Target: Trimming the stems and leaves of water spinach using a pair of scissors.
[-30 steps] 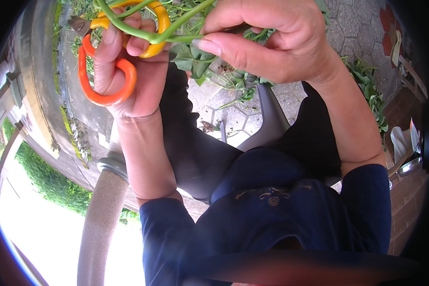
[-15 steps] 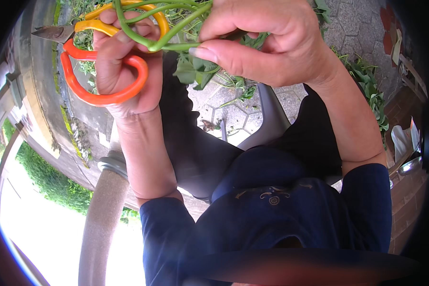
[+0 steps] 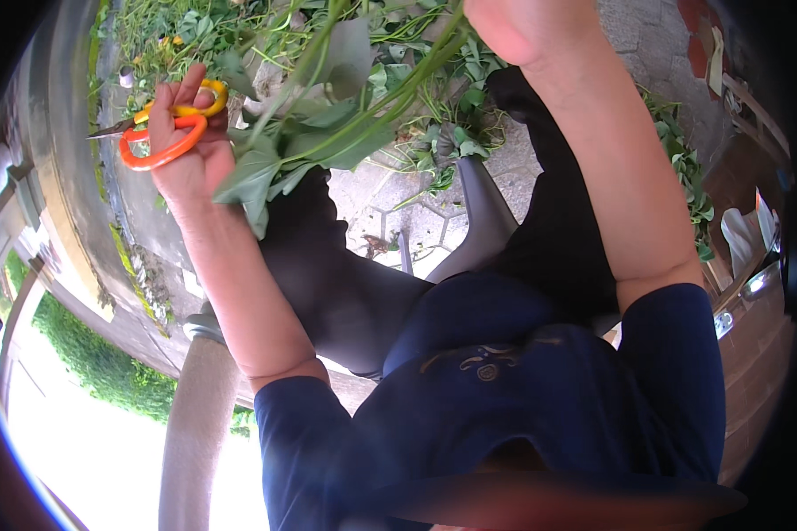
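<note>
Scissors [image 3: 164,142] with one yellow and one orange handle loop hang on my left hand [image 3: 195,133], at the upper left. Their short blades point left, and my fingers pass through the loops. My right hand [image 3: 531,26] is at the upper edge, its fingers cut off by the frame. Long green leafy stems [image 3: 398,97] run in the air up to it, and their broad leaves [image 3: 257,177] hang in front of my left wrist. The stems look gripped by my right hand, though the grip itself is out of sight.
Many cut leafy vines [image 3: 195,35] lie heaped on the ground ahead, with more leaves [image 3: 686,168] at the right. Hexagonal paving [image 3: 372,195] shows between my knees, beside a grey curved chair-like part [image 3: 478,212]. A round post [image 3: 195,416] stands at my left.
My right hand has moved up and forward, partly out of the frame. My left hand with the scissors has moved left and away from the stems. Leaves now hang across between my arms.
</note>
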A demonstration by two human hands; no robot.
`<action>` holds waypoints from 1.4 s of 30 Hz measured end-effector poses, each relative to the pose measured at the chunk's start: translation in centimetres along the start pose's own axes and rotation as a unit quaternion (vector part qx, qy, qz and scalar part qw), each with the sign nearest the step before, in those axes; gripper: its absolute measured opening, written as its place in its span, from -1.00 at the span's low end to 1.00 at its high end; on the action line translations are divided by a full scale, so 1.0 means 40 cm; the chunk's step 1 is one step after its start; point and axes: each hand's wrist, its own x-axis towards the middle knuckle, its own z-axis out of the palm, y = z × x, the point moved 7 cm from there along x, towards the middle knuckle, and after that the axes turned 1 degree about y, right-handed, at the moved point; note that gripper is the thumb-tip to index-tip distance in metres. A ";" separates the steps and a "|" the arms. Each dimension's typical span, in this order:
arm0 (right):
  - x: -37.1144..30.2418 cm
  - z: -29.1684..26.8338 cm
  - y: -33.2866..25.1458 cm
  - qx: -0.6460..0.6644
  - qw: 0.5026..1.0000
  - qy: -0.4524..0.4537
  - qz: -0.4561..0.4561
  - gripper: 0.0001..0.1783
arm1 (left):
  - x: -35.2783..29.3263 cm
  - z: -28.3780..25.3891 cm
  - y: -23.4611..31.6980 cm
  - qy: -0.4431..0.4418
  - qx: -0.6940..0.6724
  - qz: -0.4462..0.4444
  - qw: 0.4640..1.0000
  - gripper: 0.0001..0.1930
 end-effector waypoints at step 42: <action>-0.090 -0.132 -0.118 0.321 0.933 0.146 0.076 -0.83 | -0.055 0.278 -0.178 -0.359 -0.081 -0.199 0.908 -0.63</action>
